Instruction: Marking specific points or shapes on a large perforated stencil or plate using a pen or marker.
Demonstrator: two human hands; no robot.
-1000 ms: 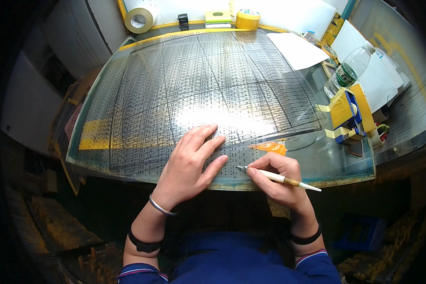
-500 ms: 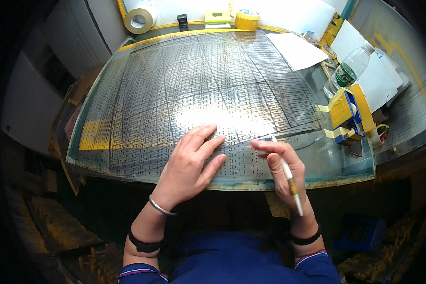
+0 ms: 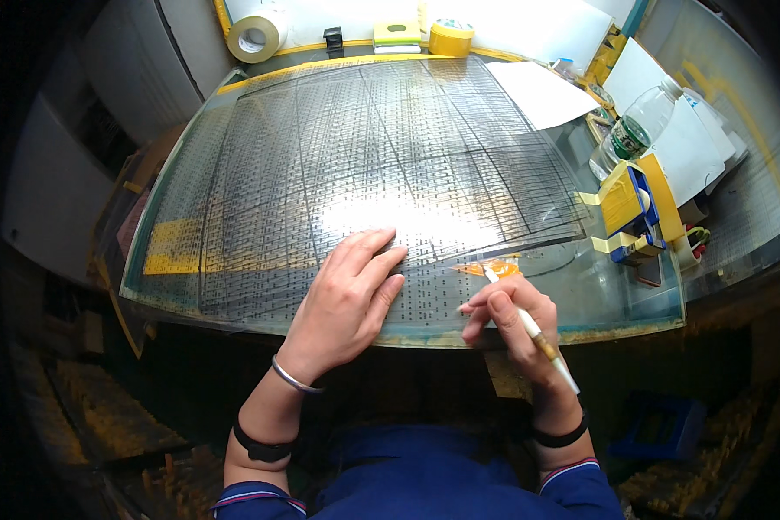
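A large film sheet (image 3: 381, 156) printed with rows of small black marks and long dark lines lies on the glass tabletop (image 3: 598, 303). My left hand (image 3: 351, 290) rests flat on its near part, fingers stretched out and slightly spread. In my right hand (image 3: 516, 321) is a slim white pen-shaped tool (image 3: 548, 351) with a brownish band; its exact kind is unclear. The pale tip points away from me, over a small orange patch (image 3: 498, 265) near the sheet's lower right corner. Whether the tip touches the surface cannot be made out.
At the back edge stand a tape roll (image 3: 258, 38), a black clip-like object (image 3: 333, 37) and a yellow round tub (image 3: 451, 38). To the right are white paper (image 3: 542, 94), a plastic bottle (image 3: 637, 128) and a blue-and-yellow tape dispenser (image 3: 634, 208).
My right hand has drawn slightly toward me and the tool's rear end has swung right, so the orange patch now shows more. My left hand has hardly moved; its thumb sits closer to the fingers.
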